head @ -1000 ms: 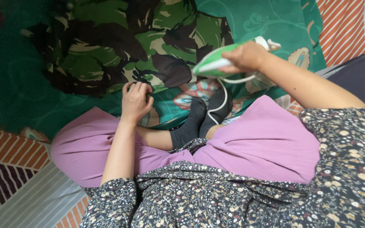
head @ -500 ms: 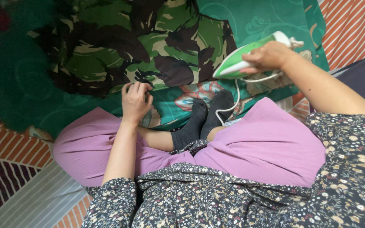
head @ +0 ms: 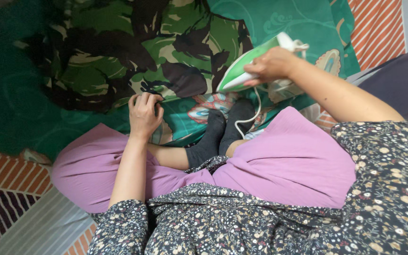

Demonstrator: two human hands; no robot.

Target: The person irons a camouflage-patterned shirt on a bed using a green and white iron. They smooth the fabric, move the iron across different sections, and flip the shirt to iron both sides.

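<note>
- Right hand [head: 272, 66]: closed around the handle of a green-and-white iron [head: 246, 66], held tilted at the right edge of the camouflage garment [head: 133, 52].
- Left hand [head: 143, 115]: fingers curled, pinching the garment's near hem flat on the green patterned cloth [head: 279, 21].
- White cord [head: 252, 111]: hung from the iron across the grey-socked feet [head: 223, 130].
- Risk: the cord could snag on a foot; the soleplate might scorch cloth or fingers if it slipped.
- Packages, labels, signs: none showed.
</note>
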